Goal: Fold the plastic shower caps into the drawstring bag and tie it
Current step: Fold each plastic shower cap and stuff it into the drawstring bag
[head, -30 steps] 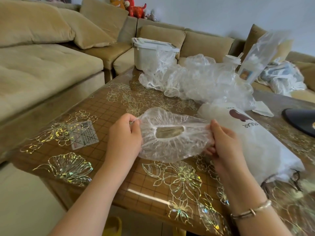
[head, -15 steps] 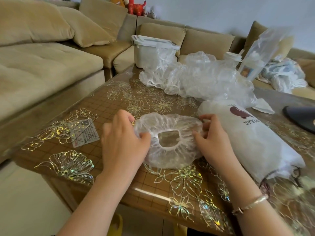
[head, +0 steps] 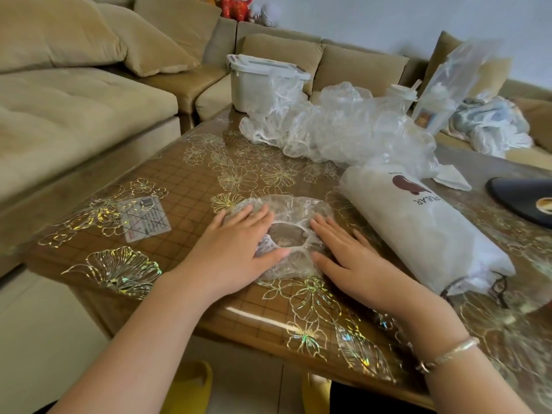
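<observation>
Shower cap [head: 294, 209] is pressed flat on the table [head: 191, 186] by the left hand [head: 236, 249] and right hand [head: 349, 258], fingers straight. Drawstring bag [head: 418, 231] is laid just beside the right hand.

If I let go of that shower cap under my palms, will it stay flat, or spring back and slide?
Likely floppy: the shower cap is thin crinkled film, pressed down by the left hand and right hand. Its gathered rim probably puckers back once released. It may also slide, since the table cover looks glossy, and it seems very light.
</observation>
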`<control>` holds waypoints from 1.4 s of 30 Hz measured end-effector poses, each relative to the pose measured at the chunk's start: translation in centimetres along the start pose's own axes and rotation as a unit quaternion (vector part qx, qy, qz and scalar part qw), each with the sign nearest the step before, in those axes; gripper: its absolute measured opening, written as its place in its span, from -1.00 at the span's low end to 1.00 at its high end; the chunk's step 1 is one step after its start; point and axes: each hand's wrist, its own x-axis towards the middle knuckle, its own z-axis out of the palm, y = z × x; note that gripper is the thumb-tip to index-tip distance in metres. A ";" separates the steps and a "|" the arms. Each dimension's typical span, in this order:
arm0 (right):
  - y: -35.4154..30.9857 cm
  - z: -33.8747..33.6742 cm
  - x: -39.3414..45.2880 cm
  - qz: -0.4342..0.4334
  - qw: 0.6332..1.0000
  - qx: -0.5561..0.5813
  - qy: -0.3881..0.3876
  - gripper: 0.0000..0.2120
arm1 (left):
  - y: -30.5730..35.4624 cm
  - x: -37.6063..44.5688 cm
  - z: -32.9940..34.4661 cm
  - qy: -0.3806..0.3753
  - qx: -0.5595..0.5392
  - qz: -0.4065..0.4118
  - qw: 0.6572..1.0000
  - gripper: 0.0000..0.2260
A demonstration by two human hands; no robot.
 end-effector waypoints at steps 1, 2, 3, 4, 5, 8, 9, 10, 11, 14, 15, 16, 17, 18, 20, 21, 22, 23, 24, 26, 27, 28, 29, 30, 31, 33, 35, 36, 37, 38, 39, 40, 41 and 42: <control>0.3 -0.1 -0.2 -0.001 1.000 0.003 -0.005 -0.40 | -0.1 0.0 -0.1 -0.008 0.001 0.002 1.000 -0.27; 0.7 -0.2 -0.6 -0.003 1.000 0.010 -0.008 -0.39 | -0.1 -0.1 -0.2 -0.012 0.001 0.009 1.000 -0.24; 0.9 -0.3 -0.9 -0.009 1.000 0.027 -0.003 -0.37 | -0.1 -0.3 -0.2 -0.006 -0.006 0.017 1.000 -0.24; 1.0 -0.4 -1.2 -0.017 0.998 0.057 0.007 -0.35 | 0.0 -0.4 -0.3 0.010 -0.025 0.026 0.999 -0.24; 1.0 -0.6 -1.6 -0.026 0.995 0.096 0.021 -0.32 | 0.0 -0.6 -0.4 0.038 -0.058 0.034 0.997 -0.26; 0.8 -1.4 -2.6 -0.053 0.983 0.166 0.050 -0.30 | -0.3 -1.1 -0.7 0.148 -0.177 0.047 0.972 -0.46; 0.8 -1.5 -2.7 -0.059 0.984 0.160 0.051 -0.30 | -0.5 -1.2 -0.9 0.170 -0.198 0.048 0.964 -0.55; 0.8 -1.6 -2.8 -0.063 0.986 0.146 0.048 -0.31 | -0.7 -1.2 -0.9 0.177 -0.212 0.049 0.960 -0.61; 0.8 -1.5 -2.8 -0.064 0.989 0.129 0.044 -0.33 | -0.7 -1.4 -1.0 0.173 -0.219 0.049 0.959 -0.64; 0.6 -1.0 -2.3 -0.059 0.992 0.089 0.063 -0.46 | -0.8 -1.7 -0.9 0.110 -0.224 0.038 0.968 -0.53; 0.3 -0.8 -2.1 -0.055 0.992 0.082 0.080 -0.52 | -0.8 -1.8 -0.9 0.090 -0.221 0.033 0.970 -0.46; 0.2 -0.7 -1.8 -0.052 0.990 0.079 0.101 -0.57 | -0.7 -1.9 -0.9 0.076 -0.215 0.027 0.973 -0.40; 0.1 -0.5 -1.6 -0.053 0.987 0.080 0.125 -0.63 | -0.6 -2.0 -1.1 0.063 -0.203 0.020 0.977 -0.34; 0.1 -0.4 -1.3 -0.053 0.983 0.088 0.151 -0.70 | -0.5 -2.1 -1.3 0.051 -0.187 0.016 0.981 -0.28; 0.3 -0.3 -0.8 -0.029 0.971 0.130 0.197 -0.83 | -0.4 -2.2 -1.7 0.039 -0.167 0.013 0.985 -0.26; 0.4 -0.3 -0.4 -0.009 0.964 0.162 0.211 -0.84 | -0.5 -2.2 -1.7 0.045 -0.166 0.011 0.985 -0.32; 0.6 -0.4 -0.1 0.011 0.957 0.191 0.217 -0.81 | -0.6 -2.1 -1.7 0.060 -0.171 0.009 0.983 -0.43; 0.6 -0.5 0.2 0.027 0.952 0.212 0.218 -0.77 | -0.7 -1.9 -1.5 0.082 -0.182 0.005 0.980 -0.57; 0.7 -0.6 0.6 0.044 0.948 0.226 0.219 -0.72 | -0.8 -1.7 -1.3 0.111 -0.203 -0.002 0.973 -0.71; 0.6 -0.9 1.3 0.082 0.940 0.245 0.223 -0.65 | -1.0 -0.9 -1.0 0.165 -0.265 -0.035 0.950 -0.88; 0.6 -1.0 1.7 0.103 0.936 0.253 0.223 -0.63 | -1.0 -0.5 -0.9 0.185 -0.292 -0.058 0.937 -0.83; 0.6 -1.1 2.0 0.121 0.932 0.259 0.222 -0.61 | -1.0 -0.1 -0.7 0.203 -0.311 -0.078 0.925 -0.76; 0.7 -1.1 2.3 0.134 0.932 0.256 0.219 -0.60 | -1.0 0.2 -0.5 0.219 -0.318 -0.094 0.918 -0.70; 0.7 -1.0 2.6 0.142 0.934 0.246 0.217 -0.60 | -0.8 0.3 -0.5 0.233 -0.315 -0.106 0.914 -0.67; 0.7 -1.0 2.8 0.147 0.937 0.231 0.218 -0.60 | -0.5 0.5 -0.5 0.244 -0.300 -0.116 0.915 -0.64; 0.4 -0.7 3.2 0.153 0.942 0.192 0.231 -0.60 | 0.0 0.6 -0.5 0.255 -0.237 -0.139 0.927 -0.64; 0.0 -0.4 3.5 0.157 0.943 0.149 0.251 -0.61 | 0.5 0.6 -0.6 0.259 -0.159 -0.175 0.936 -0.68; -0.1 -0.2 3.8 0.160 0.944 0.124 0.259 -0.61 | 0.7 0.6 -0.7 0.262 -0.128 -0.193 0.937 -0.72; -0.2 -0.1 3.9 0.163 0.946 0.097 0.263 -0.62 | 0.9 0.7 -0.7 0.263 -0.103 -0.204 0.937 -0.76; -0.3 0.0 4.1 0.165 0.948 0.067 0.264 -0.65 | 1.1 0.8 -0.7 0.263 -0.082 -0.211 0.938 -0.80; -0.5 0.1 4.2 0.165 0.951 0.038 0.261 -0.70 | 1.2 0.8 -0.8 0.259 -0.065 -0.216 0.939 -0.83; -0.6 0.1 4.3 0.162 0.952 0.013 0.259 -0.75 | 1.4 0.9 -0.8 0.253 -0.049 -0.221 0.941 -0.86; -0.7 0.2 4.4 0.156 0.953 -0.006 0.260 -0.77 | 1.6 0.9 -0.9 0.250 -0.034 -0.223 0.941 -0.85; -0.7 0.3 4.4 0.150 0.953 -0.020 0.264 -0.77 | 1.7 0.9 -0.9 0.252 -0.020 -0.220 0.942 -0.82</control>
